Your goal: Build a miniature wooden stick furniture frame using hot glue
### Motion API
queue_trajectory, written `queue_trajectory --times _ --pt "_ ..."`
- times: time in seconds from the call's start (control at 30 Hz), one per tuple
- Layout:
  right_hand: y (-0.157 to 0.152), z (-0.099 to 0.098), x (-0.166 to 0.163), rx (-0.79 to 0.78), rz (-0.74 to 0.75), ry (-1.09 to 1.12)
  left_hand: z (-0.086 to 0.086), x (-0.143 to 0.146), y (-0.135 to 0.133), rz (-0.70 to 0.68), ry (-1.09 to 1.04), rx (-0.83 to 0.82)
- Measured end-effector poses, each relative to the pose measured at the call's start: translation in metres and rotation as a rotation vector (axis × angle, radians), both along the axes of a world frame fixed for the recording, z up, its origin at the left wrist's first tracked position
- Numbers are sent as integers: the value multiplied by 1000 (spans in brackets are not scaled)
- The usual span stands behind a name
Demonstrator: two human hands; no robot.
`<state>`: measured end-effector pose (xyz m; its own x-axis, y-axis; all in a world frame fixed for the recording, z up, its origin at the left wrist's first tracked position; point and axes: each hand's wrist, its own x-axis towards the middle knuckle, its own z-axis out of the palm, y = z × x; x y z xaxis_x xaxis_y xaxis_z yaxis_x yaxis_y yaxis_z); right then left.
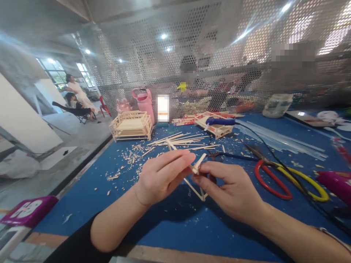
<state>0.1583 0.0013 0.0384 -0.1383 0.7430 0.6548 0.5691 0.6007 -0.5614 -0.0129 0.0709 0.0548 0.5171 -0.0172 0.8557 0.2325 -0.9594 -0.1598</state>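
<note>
Both my hands meet over the blue table top, pinching a small frame of thin wooden sticks. My left hand has its fingers pressed together on the upper end of the stick frame. My right hand pinches the same joint from the right, while the frame's lower sticks hang below my fingers. Wood chips and loose sticks lie scattered just beyond my hands.
Red and yellow handled scissors lie to the right, with a magenta object at the right edge. A small wooden stick bench, a pink bottle, a blue-handled tool on another stick model, and clear rods sit farther back. People are behind the perforated screen.
</note>
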Motion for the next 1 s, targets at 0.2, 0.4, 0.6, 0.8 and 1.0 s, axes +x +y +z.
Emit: queue_trajectory --times 0.2,0.4,0.6,0.8,1.0 --pt "0 1 1 -6 52 -15 -2 -2 -2 -47 5 -30" --pt "0 -2 4 -50 64 -41 1 1 -2 -59 36 -205" --pt "0 -1 4 -74 15 -49 -3 -1 3 -111 136 -155" --pt "-4 2 11 -56 -19 11 -5 3 -1 -157 129 -170" --pt "2 6 25 73 -79 37 -6 10 -9 -111 52 -200"
